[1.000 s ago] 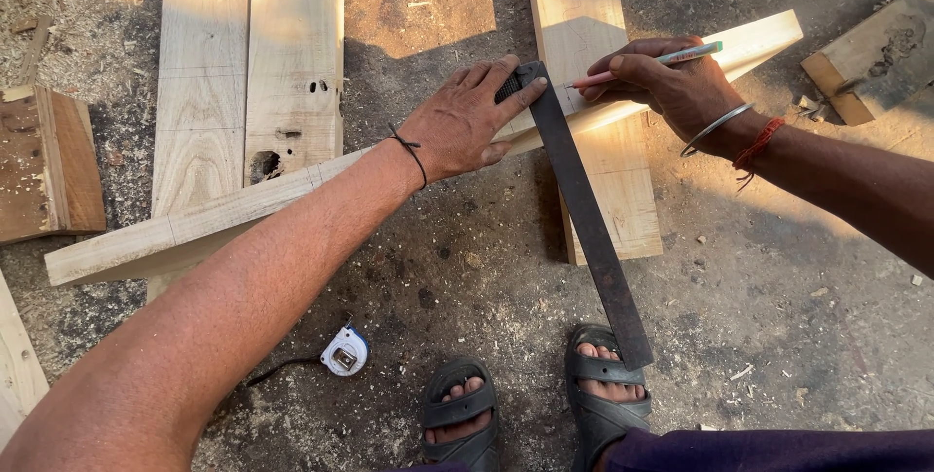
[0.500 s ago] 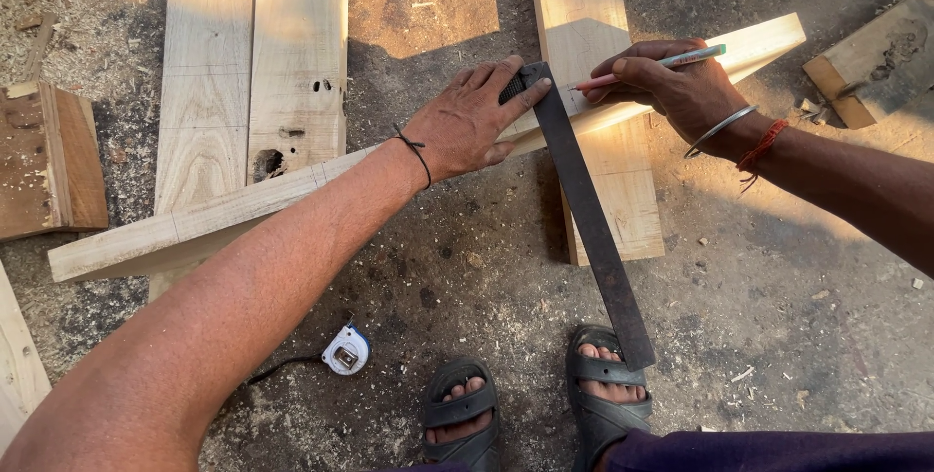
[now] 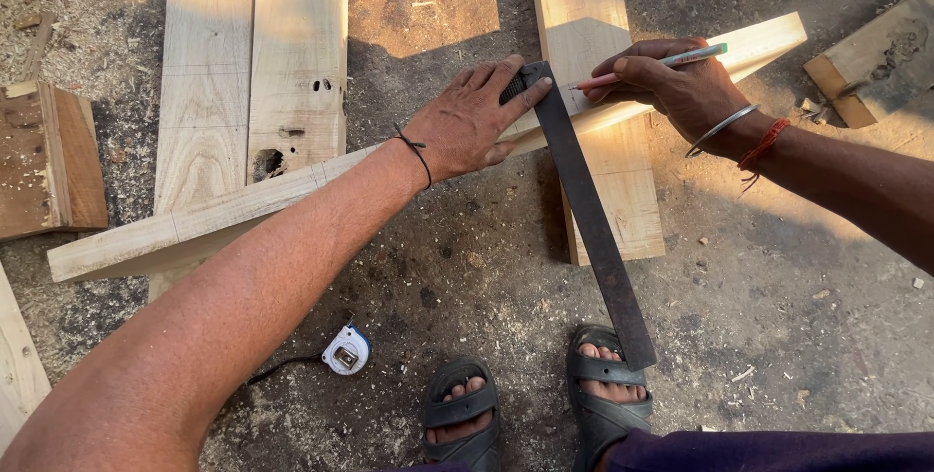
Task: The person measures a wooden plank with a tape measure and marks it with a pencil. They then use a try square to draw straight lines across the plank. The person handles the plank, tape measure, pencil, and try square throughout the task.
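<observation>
Little is changed since half a second ago: the same pose is kept by both hands, and the long plank (image 3: 224, 214) and the square are found where they were, with only a slight shift of the view.

Far left of the plank's low end, a brown wooden block (image 3: 49, 161) is seen on the sawdust-strewn floor (image 3: 778, 336). Two pale boards (image 3: 253, 73) are laid side by side under the plank, a dark knot hole shown in one. Below the plank, a small white tape measure (image 3: 346, 349) is left on the floor, near the sandalled feet.

The plank itself is stretched diagonally, low at the left and raised toward the right, pale, fresh-sawn, sunlit at its far end. The left hand (image 3: 467, 127) is pressed flat on it near the middle, fingers (image 3: 506, 78) spread narrow and laid over the head of the dark metal square (image 3: 589, 219). The square's blade is run from the plank down toward the feet. Just right of the square, the right hand (image 3: 681, 92) is rested on the plank, its fingers closed on a pencil (image 3: 671, 60) whose tip is set against the square's edge. A wider board (image 3: 603, 141) is crossed beneath. Far right of the plank, an offcut (image 3: 876, 58) is seen.
</observation>
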